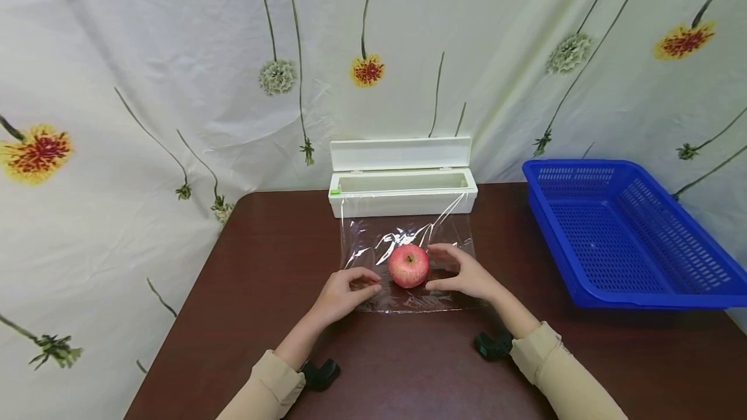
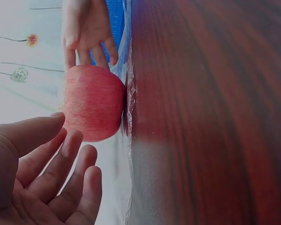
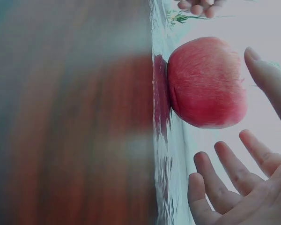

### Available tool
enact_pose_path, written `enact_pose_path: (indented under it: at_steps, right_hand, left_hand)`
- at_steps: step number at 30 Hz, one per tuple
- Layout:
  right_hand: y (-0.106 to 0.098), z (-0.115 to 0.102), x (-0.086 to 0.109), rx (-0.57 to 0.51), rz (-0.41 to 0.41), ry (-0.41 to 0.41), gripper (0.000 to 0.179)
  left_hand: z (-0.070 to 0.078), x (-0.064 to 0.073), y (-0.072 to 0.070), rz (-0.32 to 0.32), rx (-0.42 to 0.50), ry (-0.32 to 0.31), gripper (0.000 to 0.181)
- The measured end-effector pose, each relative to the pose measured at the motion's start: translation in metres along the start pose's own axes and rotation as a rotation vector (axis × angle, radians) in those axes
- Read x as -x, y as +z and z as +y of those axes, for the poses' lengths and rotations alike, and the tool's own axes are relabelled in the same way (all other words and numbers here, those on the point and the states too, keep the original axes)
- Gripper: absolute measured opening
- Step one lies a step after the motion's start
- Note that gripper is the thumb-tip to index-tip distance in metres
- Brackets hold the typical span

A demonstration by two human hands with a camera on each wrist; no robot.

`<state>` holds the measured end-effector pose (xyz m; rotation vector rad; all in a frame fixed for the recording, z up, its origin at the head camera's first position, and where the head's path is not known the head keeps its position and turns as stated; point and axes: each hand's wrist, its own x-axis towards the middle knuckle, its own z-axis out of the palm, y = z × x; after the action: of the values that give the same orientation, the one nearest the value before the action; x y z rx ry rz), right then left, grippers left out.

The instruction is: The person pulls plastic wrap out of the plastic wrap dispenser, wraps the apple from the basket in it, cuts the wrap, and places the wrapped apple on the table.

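Observation:
A red apple [image 1: 409, 266] rests on a sheet of clear plastic wrap [image 1: 367, 245] spread over the table. To its left is my left hand [image 1: 345, 290], fingers relaxed and holding nothing. My right hand [image 1: 463, 272] curves loosely on the other side, with a gap to the apple [image 3: 207, 82] in the right wrist view. In the left wrist view, the left fingertips [image 2: 74, 138] are close to the apple [image 2: 94, 103]; whether they touch it, I cannot tell. Behind, the wrap hangs from the front of a white dispenser box [image 1: 403, 203] whose lid [image 1: 401, 154] stands raised.
A blue plastic basket [image 1: 642, 232] sits on the right side of the dark brown table [image 1: 280, 245]. Behind the table hangs a white flower-patterned cloth [image 1: 222, 50]. A small green piece [image 1: 335, 192] is on the dispenser's left corner.

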<state>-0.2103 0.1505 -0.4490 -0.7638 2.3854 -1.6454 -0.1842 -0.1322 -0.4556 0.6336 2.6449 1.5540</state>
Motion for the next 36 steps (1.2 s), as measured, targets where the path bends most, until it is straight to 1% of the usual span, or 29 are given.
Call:
enact_pose_path:
  at_steps: [2,6,12,14,17,19,21,24,25,29,32,36]
  right_hand:
    - [-0.002,0.009,0.004,0.032,-0.004,0.005,0.071]
    - [-0.006,0.016,0.012,0.073,0.009,0.010,0.068]
    - [-0.008,0.022,0.022,0.107,0.036,-0.047,0.056]
    - [-0.008,0.013,0.026,0.108,0.043,-0.057,0.053]
    - [-0.008,0.016,0.030,0.110,0.043,-0.062,0.050]
    - [-0.008,0.011,0.033,0.095,0.033,-0.062,0.049]
    - [-0.007,0.014,0.034,0.091,0.025,-0.064,0.048]
    - [-0.007,0.001,0.038,0.088,0.013,-0.070,0.045]
    - [-0.007,0.000,0.038,0.098,0.011,-0.069,0.044]
    - [-0.007,0.000,0.040,0.127,-0.001,-0.055,0.043]
    - [-0.008,0.000,0.041,0.149,-0.012,-0.051,0.043]
    - [-0.009,-0.003,0.042,0.199,-0.025,-0.057,0.043]
  left_hand:
    - [-0.001,0.000,0.000,-0.013,-0.009,0.005,0.016]
    - [-0.003,0.000,0.001,-0.039,-0.020,0.009,0.016]
    - [-0.009,0.001,0.002,-0.070,-0.002,0.009,0.016]
    - [0.000,0.003,0.001,-0.075,0.016,0.002,0.017]
    - [0.015,0.008,-0.002,-0.076,0.043,-0.014,0.018]
    - [0.026,0.011,-0.004,-0.084,0.058,-0.029,0.019]
    - [0.026,0.013,-0.005,-0.088,0.072,-0.030,0.019]
    - [0.022,0.013,-0.004,-0.099,0.095,-0.030,0.021]
    - [0.020,0.013,-0.004,-0.100,0.102,-0.029,0.021]
    - [-0.002,0.011,0.001,-0.094,0.116,-0.034,0.024]
    - [-0.019,0.009,0.005,-0.084,0.101,-0.036,0.026]
    - [-0.027,0.009,0.006,-0.087,0.067,-0.020,0.031]
